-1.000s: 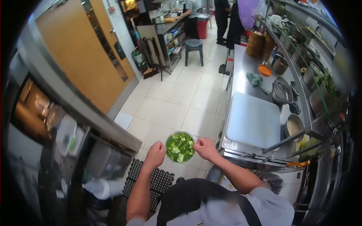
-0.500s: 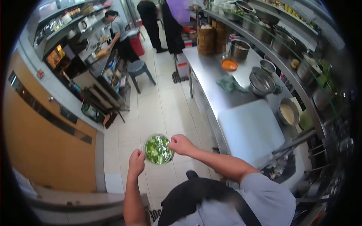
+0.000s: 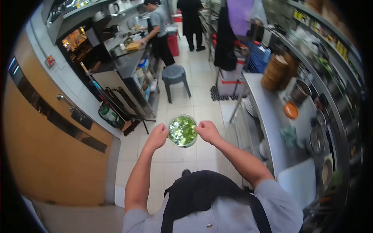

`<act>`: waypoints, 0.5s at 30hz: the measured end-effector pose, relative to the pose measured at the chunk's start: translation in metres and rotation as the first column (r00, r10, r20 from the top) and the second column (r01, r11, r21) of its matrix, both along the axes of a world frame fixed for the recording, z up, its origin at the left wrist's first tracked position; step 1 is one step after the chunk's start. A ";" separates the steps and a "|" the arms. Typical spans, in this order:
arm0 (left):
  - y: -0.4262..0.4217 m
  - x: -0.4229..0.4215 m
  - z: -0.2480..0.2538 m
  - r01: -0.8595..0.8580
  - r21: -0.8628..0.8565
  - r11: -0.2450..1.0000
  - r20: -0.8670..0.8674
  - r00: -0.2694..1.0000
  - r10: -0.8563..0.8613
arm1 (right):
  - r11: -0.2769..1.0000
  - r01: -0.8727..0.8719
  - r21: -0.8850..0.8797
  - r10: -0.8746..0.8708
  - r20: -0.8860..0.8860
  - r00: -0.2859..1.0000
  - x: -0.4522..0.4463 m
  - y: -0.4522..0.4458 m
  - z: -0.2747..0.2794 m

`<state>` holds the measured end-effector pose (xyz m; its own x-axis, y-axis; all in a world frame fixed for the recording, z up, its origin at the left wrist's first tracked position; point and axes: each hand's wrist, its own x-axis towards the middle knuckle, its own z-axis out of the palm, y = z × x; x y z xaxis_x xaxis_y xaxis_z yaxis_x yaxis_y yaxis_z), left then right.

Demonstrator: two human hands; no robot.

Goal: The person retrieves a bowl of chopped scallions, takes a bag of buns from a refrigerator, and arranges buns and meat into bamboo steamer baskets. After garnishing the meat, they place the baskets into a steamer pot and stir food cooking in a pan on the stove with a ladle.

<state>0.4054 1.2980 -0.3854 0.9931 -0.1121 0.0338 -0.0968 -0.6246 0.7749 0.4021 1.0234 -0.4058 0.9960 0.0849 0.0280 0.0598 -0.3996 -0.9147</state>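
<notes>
Nearest to me on the head feed was the black apron [image 3: 210,190] of the person wearing my camera, both arms stretched out in front of it. I had the left hand [image 3: 157,136] curled into a fist at one side of a round container [image 3: 182,146] and the right hand [image 3: 208,132] closed at the opposite side of its rim; what exactly the fingers gripped was hidden. The container hung above the tiled floor [image 3: 176,171], between the hands, with green pieces [image 3: 182,131] in shiny liquid inside. I judged the filling and lifting done; the load was not yet set down on anything.

Farther out, to the right, I saw a white board [image 3: 299,182] on a steel counter [image 3: 266,110], then a greenish cloth [image 3: 290,136], an orange dish [image 3: 290,110] and stacked steamer baskets [image 3: 274,72]. Ahead stood a grey stool [image 3: 174,73], beyond it a co-worker [image 3: 158,32] at a worktop, and farthest off a person in dark clothes [image 3: 190,18].
</notes>
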 end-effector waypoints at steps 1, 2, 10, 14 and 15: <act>0.007 0.033 0.003 0.008 0.010 1.000 0.003 1.000 -0.008 | 1.000 0.025 0.000 -0.025 -0.012 1.000 0.030 0.009 0.000; 0.019 0.068 0.007 0.020 0.019 1.000 0.003 1.000 -0.020 | 0.999 0.054 0.000 -0.054 -0.026 0.998 0.065 0.021 -0.001; 0.083 0.320 0.022 -0.055 -0.025 0.998 -0.066 0.996 0.054 | 1.000 0.013 0.027 -0.013 -0.014 1.000 0.336 0.099 -0.001; 0.113 0.436 0.003 -0.206 -0.158 0.966 -0.172 0.969 0.178 | 0.997 -0.064 0.052 0.063 0.023 0.998 0.480 0.135 -0.017; 0.124 0.468 -0.002 -0.256 -0.223 0.941 -0.179 0.959 0.219 | 0.994 -0.080 0.072 0.077 0.046 0.996 0.519 0.147 -0.018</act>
<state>0.8736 1.4220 -0.3875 0.9854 0.1204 -0.1201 0.1594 -0.4078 0.8990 0.9214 1.1706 -0.4240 0.9841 0.1588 0.0800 0.1284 -0.3235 -0.9375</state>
